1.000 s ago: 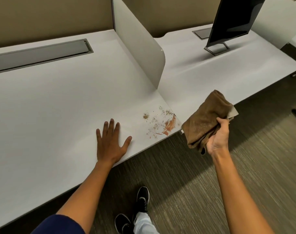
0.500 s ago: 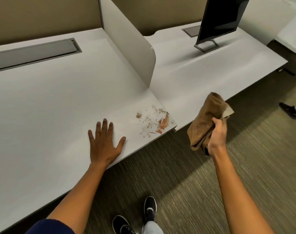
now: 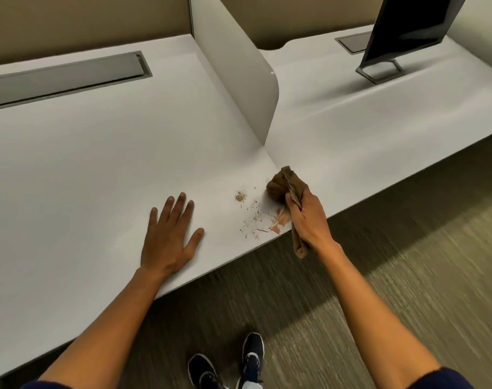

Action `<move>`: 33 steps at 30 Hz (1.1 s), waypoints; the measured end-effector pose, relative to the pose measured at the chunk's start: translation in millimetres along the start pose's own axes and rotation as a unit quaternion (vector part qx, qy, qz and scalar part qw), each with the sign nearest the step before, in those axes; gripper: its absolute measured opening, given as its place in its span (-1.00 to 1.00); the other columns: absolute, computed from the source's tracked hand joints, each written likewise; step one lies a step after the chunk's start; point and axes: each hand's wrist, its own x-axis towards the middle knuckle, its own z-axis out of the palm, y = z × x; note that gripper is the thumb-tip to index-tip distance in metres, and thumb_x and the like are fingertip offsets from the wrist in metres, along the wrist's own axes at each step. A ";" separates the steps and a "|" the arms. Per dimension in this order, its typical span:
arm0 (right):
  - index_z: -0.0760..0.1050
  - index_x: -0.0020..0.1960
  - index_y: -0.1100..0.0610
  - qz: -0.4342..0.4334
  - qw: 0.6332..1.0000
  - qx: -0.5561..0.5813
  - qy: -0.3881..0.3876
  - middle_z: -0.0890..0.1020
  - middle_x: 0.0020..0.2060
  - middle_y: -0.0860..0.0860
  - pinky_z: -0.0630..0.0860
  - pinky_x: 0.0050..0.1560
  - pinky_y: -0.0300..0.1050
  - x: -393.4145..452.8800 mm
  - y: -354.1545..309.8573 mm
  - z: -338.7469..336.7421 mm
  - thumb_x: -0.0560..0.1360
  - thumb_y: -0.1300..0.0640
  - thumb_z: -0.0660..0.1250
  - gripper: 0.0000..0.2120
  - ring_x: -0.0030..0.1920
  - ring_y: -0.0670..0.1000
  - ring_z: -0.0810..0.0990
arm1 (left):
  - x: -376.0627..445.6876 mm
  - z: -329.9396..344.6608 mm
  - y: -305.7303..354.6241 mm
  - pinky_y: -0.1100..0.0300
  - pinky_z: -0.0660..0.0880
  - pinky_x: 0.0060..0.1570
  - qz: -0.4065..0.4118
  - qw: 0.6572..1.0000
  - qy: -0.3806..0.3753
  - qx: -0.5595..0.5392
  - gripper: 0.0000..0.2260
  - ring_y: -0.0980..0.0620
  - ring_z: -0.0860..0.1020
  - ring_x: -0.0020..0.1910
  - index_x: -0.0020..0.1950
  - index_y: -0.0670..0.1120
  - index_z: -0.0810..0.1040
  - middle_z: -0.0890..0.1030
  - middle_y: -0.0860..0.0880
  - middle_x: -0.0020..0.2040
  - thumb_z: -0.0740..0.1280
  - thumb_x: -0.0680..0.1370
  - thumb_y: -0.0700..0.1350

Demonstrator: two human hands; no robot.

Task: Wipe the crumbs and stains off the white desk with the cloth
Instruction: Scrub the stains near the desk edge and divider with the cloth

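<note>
The white desk fills the left of the view. Brown crumbs lie scattered near its front right corner, with a reddish stain at the edge. My right hand grips a bunched brown cloth, which rests on the desk at the corner, just right of the crumbs and above the stain. The cloth's tail hangs below my hand, past the desk edge. My left hand lies flat on the desk, fingers spread, left of the crumbs.
A white divider panel stands between this desk and the neighbouring desk, which carries a dark monitor. A grey cable tray lid runs along the back. Carpet floor and my dark shoes are below.
My right hand has carried the cloth left and down from mid-air beside the desk onto the corner by the stain. My left hand stays flat on the desk.
</note>
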 end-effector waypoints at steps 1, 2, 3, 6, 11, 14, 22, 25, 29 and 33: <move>0.37 0.14 -0.10 -0.013 1.000 -0.020 -0.007 0.59 -0.05 -0.10 0.47 -0.05 -0.07 1.9 -1.1 0.6 0.63 -0.13 0.13 -0.83 -0.07 -0.11 0.56 | 0.4 0.1 0.7 -0.16 -0.08 0.59 -0.002 1.000 0.001 0.000 -0.32 -0.01 -0.12 0.64 0.65 -0.01 0.02 -0.07 0.01 0.67 -0.12 0.61 0.31; 0.38 0.21 -0.03 -0.024 0.998 -0.047 -0.022 0.60 0.03 -0.01 0.51 0.02 0.02 2.8 -3.4 1.4 0.64 -0.10 0.13 -0.77 0.00 -0.01 0.57 | 0.4 0.4 1.3 -0.16 -0.07 0.59 -0.004 1.000 0.000 -0.001 -0.33 -0.01 -0.11 0.64 0.65 -0.01 0.02 -0.07 0.01 0.66 -0.11 0.61 0.31; 0.36 0.33 0.01 -0.032 0.996 -0.077 -0.038 0.58 0.15 0.04 0.50 0.16 0.09 2.4 -6.1 1.7 0.64 -0.08 0.12 -0.69 0.11 0.06 0.55 | -0.1 0.6 2.2 -0.17 -0.06 0.59 -0.005 1.000 0.000 -0.004 -0.33 -0.01 -0.11 0.64 0.65 -0.01 0.03 -0.07 0.01 0.66 -0.10 0.61 0.30; 0.08 0.58 0.06 -0.065 0.977 -0.187 -0.073 0.30 0.52 0.07 0.24 0.50 0.04 2.1 -18.3 2.2 0.66 -0.03 0.04 -0.48 0.47 0.06 0.32 | -1.6 -0.4 3.6 -0.18 -0.05 0.59 -0.008 1.000 0.001 -0.005 -0.34 -0.02 -0.10 0.64 0.65 -0.01 0.04 -0.07 0.01 0.66 -0.08 0.62 0.30; -0.12 0.61 0.12 -0.079 0.949 -0.288 -0.096 -0.03 0.61 0.04 -0.13 0.57 -0.14 12.6 -28.6 3.4 0.69 -0.04 -0.06 -0.44 0.59 -0.02 -0.04 | -1.3 -1.0 4.2 -0.17 -0.06 0.59 -0.014 1.000 -0.006 -0.003 -0.33 -0.01 -0.13 0.64 0.65 0.00 0.02 -0.10 0.02 0.67 -0.10 0.62 0.31; -0.05 0.61 0.14 -0.091 0.953 -0.274 -0.090 0.00 0.60 0.08 -0.07 0.59 -0.08 24.7 -24.6 12.2 0.68 0.00 -0.02 -0.45 0.59 0.01 -0.02 | -0.6 -0.5 4.8 -0.18 -0.05 0.59 -0.013 1.000 -0.005 -0.004 -0.34 0.00 -0.13 0.64 0.65 -0.01 0.03 -0.09 0.02 0.67 -0.08 0.62 0.30; 0.02 0.57 0.27 -0.109 0.968 -0.221 -0.052 0.13 0.56 0.25 -0.09 0.55 -0.01 57.4 -26.5 44.1 0.62 0.12 0.12 -0.41 0.58 0.18 0.06 | -0.4 -3.7 7.2 -0.16 -0.09 0.59 -0.018 1.000 -0.004 -0.017 -0.34 0.02 -0.16 0.64 0.65 0.00 0.01 -0.10 0.04 0.67 -0.09 0.61 0.30; 0.10 0.54 0.23 -0.101 0.962 -0.248 -0.061 0.10 0.56 0.27 -0.06 0.58 0.10 61.4 -35.8 53.7 0.61 0.12 0.08 -0.47 0.58 0.21 0.02 | -1.5 -5.0 9.2 -0.16 -0.10 0.59 -0.020 1.000 -0.004 -0.017 -0.33 0.04 -0.17 0.64 0.65 0.00 0.00 -0.11 0.05 0.66 -0.10 0.61 0.30; 0.15 0.52 0.20 -0.106 0.959 -0.245 -0.097 0.02 0.58 0.26 -0.11 0.58 0.14 50.7 -48.4 65.6 0.66 0.02 0.06 -0.51 0.59 0.21 -0.07 | -2.6 -6.8 10.4 -0.14 -0.11 0.60 -0.020 0.999 0.000 -0.027 -0.34 0.04 -0.16 0.64 0.65 0.01 0.02 -0.10 0.06 0.66 -0.08 0.61 0.29; 0.11 0.54 0.05 -0.100 0.962 -0.168 -0.192 0.00 0.60 0.12 -0.08 0.58 0.16 49.0 -54.0 40.9 0.53 -0.42 0.04 -0.24 0.60 0.09 -0.08 | -3.0 -6.4 9.3 -0.12 -0.12 0.60 -0.019 0.999 0.000 -0.034 -0.35 0.06 -0.17 0.64 0.65 0.02 0.01 -0.10 0.07 0.66 -0.08 0.61 0.29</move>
